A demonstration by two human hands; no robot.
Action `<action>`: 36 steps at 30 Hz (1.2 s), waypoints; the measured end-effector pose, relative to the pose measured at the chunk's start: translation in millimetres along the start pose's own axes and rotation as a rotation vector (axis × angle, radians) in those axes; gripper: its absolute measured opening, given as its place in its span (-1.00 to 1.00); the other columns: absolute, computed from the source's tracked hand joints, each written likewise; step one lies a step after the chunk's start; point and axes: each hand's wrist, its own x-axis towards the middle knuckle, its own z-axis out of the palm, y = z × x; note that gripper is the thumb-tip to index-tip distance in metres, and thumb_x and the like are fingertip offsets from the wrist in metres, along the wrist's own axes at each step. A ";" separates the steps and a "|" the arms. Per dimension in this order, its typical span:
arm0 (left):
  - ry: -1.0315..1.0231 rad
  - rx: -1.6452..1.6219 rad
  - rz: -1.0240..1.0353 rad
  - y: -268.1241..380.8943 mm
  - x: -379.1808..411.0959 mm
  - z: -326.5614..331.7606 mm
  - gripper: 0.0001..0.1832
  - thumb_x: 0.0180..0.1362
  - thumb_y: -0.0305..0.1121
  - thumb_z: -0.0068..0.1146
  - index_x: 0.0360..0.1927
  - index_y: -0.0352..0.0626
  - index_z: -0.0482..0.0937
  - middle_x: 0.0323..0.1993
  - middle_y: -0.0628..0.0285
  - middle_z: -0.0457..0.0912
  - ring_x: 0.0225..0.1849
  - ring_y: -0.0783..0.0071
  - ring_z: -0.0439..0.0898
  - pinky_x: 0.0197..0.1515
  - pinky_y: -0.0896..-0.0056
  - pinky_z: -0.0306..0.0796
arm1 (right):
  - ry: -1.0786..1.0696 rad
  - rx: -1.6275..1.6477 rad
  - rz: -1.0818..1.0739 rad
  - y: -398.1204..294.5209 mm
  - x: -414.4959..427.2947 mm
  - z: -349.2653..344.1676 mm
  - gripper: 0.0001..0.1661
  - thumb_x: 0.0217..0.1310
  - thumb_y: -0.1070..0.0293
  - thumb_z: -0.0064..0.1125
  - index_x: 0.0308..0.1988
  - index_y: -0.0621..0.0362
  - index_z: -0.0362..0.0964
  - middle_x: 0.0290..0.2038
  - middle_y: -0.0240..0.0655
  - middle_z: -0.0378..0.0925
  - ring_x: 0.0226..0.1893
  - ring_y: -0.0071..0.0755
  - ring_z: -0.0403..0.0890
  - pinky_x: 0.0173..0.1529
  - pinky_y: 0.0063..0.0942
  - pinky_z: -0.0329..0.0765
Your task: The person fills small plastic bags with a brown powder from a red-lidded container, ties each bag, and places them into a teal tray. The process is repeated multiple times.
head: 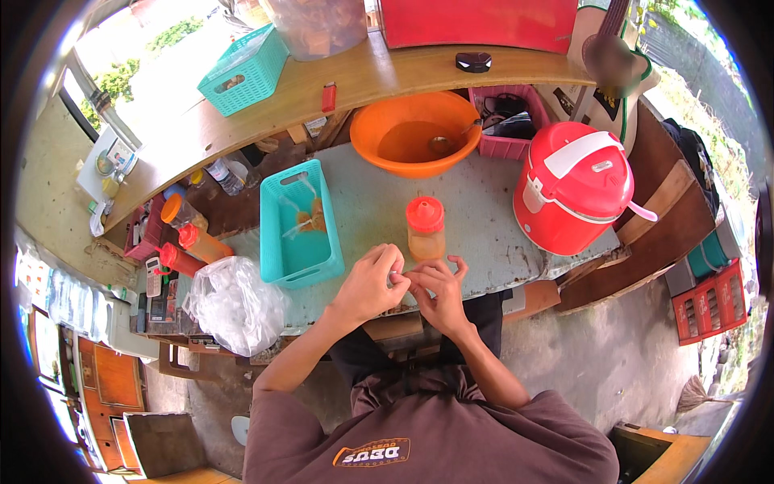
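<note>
My left hand [370, 283] is curled, with thumb and fingers pressed together. Against it, fingertips nearly meeting, is my right hand [440, 295], its thumb and index finger drawn in and the other fingers partly spread. Whatever may be between the fingertips is too small to make out. Just beyond both hands stands a squeeze bottle [426, 233] with a red nozzle lid and orange-brown contents. To their left is a turquoise plastic basket [284, 242] holding several small plastic bags [311, 219] of brownish filling. Farther back, an orange basin [387, 160] contains brown liquid and a metal ladle [440, 144].
A red rice cooker [574, 187] stands right, near a pink basket [508, 146]. A bundle of clear plastic bags [239, 305] lies at the left edge, near red-topped squeeze bottles [205, 241]. Above the table runs a wooden shelf [411, 69] with a red lighter [328, 97].
</note>
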 end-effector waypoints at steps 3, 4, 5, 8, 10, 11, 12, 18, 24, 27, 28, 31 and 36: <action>0.041 0.086 0.066 0.2 -0.9 -1.5 -0.70 -0.06 -0.62 0.18 -0.35 -0.22 0.27 -0.43 0.12 0.41 -0.38 0.06 0.46 -0.33 0.14 0.40 | 0.008 0.010 0.001 0.0 1.2 1.8 -0.80 0.16 0.50 0.35 -0.18 0.03 0.69 -0.33 -0.49 0.64 -0.09 -0.38 0.60 0.29 0.11 0.09; 0.051 0.029 -0.007 0.3 -0.8 -3.4 -0.70 -0.07 -0.62 0.18 -0.34 -0.22 0.28 -0.43 0.13 0.42 -0.37 0.10 0.47 -0.31 0.17 0.41 | 0.009 0.019 -0.002 0.3 1.6 1.8 -0.81 0.17 0.50 0.35 -0.18 0.03 0.69 -0.32 -0.49 0.65 -0.09 -0.40 0.60 0.30 0.07 0.07; 0.061 -0.028 -0.080 1.0 -0.9 -7.1 -0.69 -0.08 -0.63 0.18 -0.33 -0.21 0.29 -0.42 0.14 0.43 -0.35 0.13 0.48 -0.29 0.19 0.43 | 0.010 0.029 -0.005 0.8 2.1 1.3 -0.82 0.18 0.49 0.35 -0.18 0.03 0.69 -0.30 -0.49 0.66 -0.08 -0.42 0.60 0.31 0.03 0.05; 0.126 -0.016 -0.070 11.3 4.0 -30.6 -0.68 -0.08 -0.64 0.19 -0.30 -0.20 0.31 -0.37 0.17 0.46 -0.30 0.22 0.50 -0.21 0.27 0.45 | 0.015 0.067 0.069 11.9 -6.6 -0.1 -0.86 0.22 0.48 0.33 -0.20 0.03 0.69 -0.29 -0.49 0.68 -0.07 -0.43 0.61 0.32 -0.04 0.03; 0.140 0.006 0.061 9.0 9.9 -45.2 -0.66 -0.05 -0.60 0.22 -0.18 -0.20 0.40 -0.30 0.19 0.51 -0.21 0.30 0.54 -0.11 0.32 0.47 | 0.010 0.082 0.120 16.7 -10.1 -3.2 -0.88 0.25 0.47 0.32 -0.20 0.03 0.69 -0.30 -0.49 0.69 -0.07 -0.43 0.61 0.32 -0.05 0.02; 0.113 -0.022 0.073 9.9 10.4 -46.2 -0.63 -0.03 -0.57 0.25 -0.12 -0.20 0.42 -0.26 0.19 0.53 -0.18 0.31 0.56 -0.09 0.33 0.48 | 0.010 0.080 0.133 17.1 -9.8 -5.4 -0.89 0.26 0.47 0.31 -0.21 0.04 0.69 -0.30 -0.48 0.69 -0.07 -0.43 0.61 0.32 -0.06 0.02; 0.086 -0.048 0.087 12.4 10.5 -48.0 -0.60 -0.02 -0.54 0.29 -0.07 -0.20 0.45 -0.22 0.20 0.56 -0.14 0.31 0.57 -0.06 0.34 0.48 | 0.012 0.079 0.143 16.9 -8.7 -6.3 -0.90 0.27 0.46 0.31 -0.21 0.04 0.69 -0.31 -0.48 0.69 -0.07 -0.42 0.61 0.32 -0.07 0.02; -0.135 -0.228 -0.083 9.6 3.4 -19.9 -0.59 0.10 -0.46 0.36 0.06 -0.21 0.59 -0.11 0.21 0.68 -0.03 0.34 0.67 0.06 0.34 0.54 | -0.005 0.106 0.099 9.5 -5.4 -2.1 -0.88 0.28 0.43 0.32 -0.16 0.05 0.67 -0.23 -0.49 0.69 -0.03 -0.44 0.59 0.33 -0.09 0.02; -0.225 -0.295 -0.195 -5.2 0.5 -24.4 -0.81 0.14 -0.57 0.25 -0.15 -0.29 0.62 -0.25 0.27 0.65 -0.17 0.55 0.64 0.01 0.46 0.55 | -0.067 0.135 0.113 6.8 -4.8 -5.4 -0.91 0.32 0.39 0.29 -0.18 0.02 0.69 -0.28 -0.48 0.68 -0.06 -0.39 0.58 0.35 0.01 0.03; -0.185 -0.388 -0.248 -9.2 -3.3 -25.6 -0.86 0.12 -0.58 0.25 -0.23 -0.29 0.59 -0.33 0.33 0.59 -0.25 0.65 0.57 -0.08 0.52 0.52 | -0.061 0.175 0.116 8.1 -1.5 -2.7 -0.90 0.34 0.39 0.27 -0.19 0.03 0.70 -0.27 -0.47 0.68 -0.05 -0.39 0.58 0.37 0.02 0.00; -0.166 -0.409 -0.240 -10.5 -2.5 -27.9 -0.86 0.10 -0.56 0.27 -0.26 -0.29 0.58 -0.37 0.35 0.57 -0.30 0.68 0.54 -0.16 0.54 0.50 | -0.067 0.191 0.114 8.7 0.5 -2.5 -0.90 0.34 0.39 0.27 -0.20 0.03 0.70 -0.27 -0.46 0.68 -0.05 -0.38 0.58 0.37 0.02 0.00; -0.159 -0.443 -0.285 -10.9 1.3 -37.8 -0.86 0.08 -0.55 0.29 -0.29 -0.27 0.57 -0.42 0.41 0.53 -0.37 0.75 0.47 -0.28 0.59 0.43 | -0.077 0.218 0.106 9.8 4.7 -3.9 -0.90 0.35 0.36 0.28 -0.20 0.04 0.71 -0.26 -0.44 0.68 -0.04 -0.38 0.58 0.38 0.02 -0.02; -0.149 -0.510 -0.345 -7.7 8.3 -46.4 -0.85 0.07 -0.55 0.30 -0.30 -0.25 0.57 -0.43 0.47 0.50 -0.39 0.79 0.44 -0.31 0.62 0.37 | -0.045 0.235 0.097 6.7 7.7 -4.4 -0.87 0.37 0.31 0.28 -0.22 0.07 0.70 -0.25 -0.42 0.68 -0.03 -0.37 0.57 0.38 0.00 -0.02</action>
